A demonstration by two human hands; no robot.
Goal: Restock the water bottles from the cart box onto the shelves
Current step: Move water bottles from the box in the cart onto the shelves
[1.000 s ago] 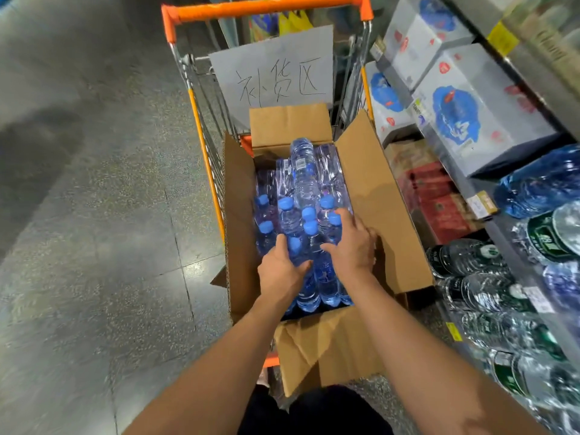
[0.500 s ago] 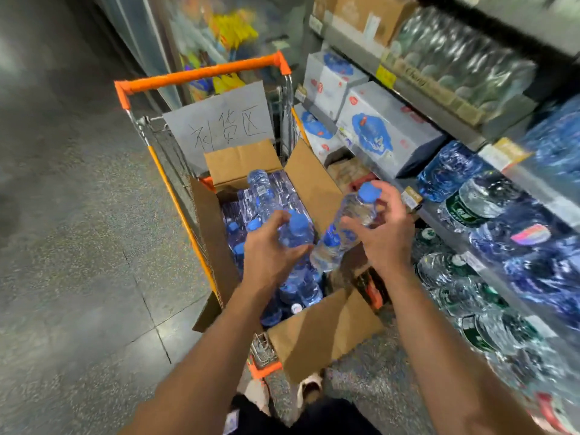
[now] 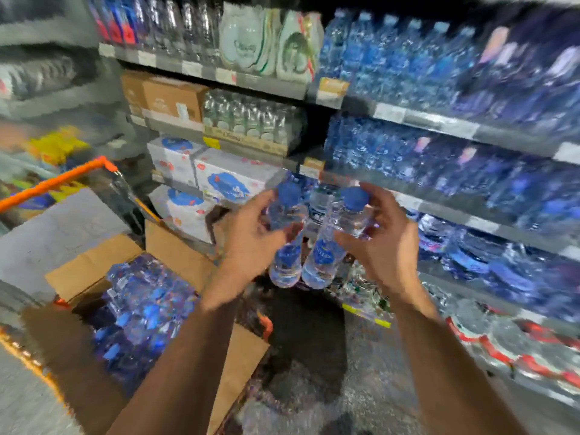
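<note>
Two water bottles up in the air, side by side, blue caps tilted toward the shelves and bases pointing down. The left bottle [image 3: 287, 237] sits in the left hand [image 3: 251, 243], fingers [image 3: 266, 199] curled round its upper body just below the cap. The right bottle [image 3: 332, 243] is in the right hand [image 3: 381, 246], fingers [image 3: 376, 196] wrapped loosely round the neck and shoulder, thumb coming in from below. The two bottles are close to touching near their bases; the blur makes it hard to say whether they actually meet.

Both bottles hang in front of the shelf edge [image 3: 439, 205], at the level of the lower tiers, not yet on any shelf. Behind them the shelves are packed with rows of blue-tinted bottles [image 3: 408, 152], heavily smeared by motion.

Down to the left, the open cardboard box [image 3: 175, 249] with flaps spread, a mass of blue-capped bottles [image 3: 141, 309] inside. It rides in the cart, whose orange handle [image 3: 59, 180] slants across the left edge. A grey sheet [image 3: 53, 243] stands behind the box. White cartons with blue print [image 3: 229, 180] are stacked on the shelving further back, and a brown carton [image 3: 169, 98] sits above them.
</note>
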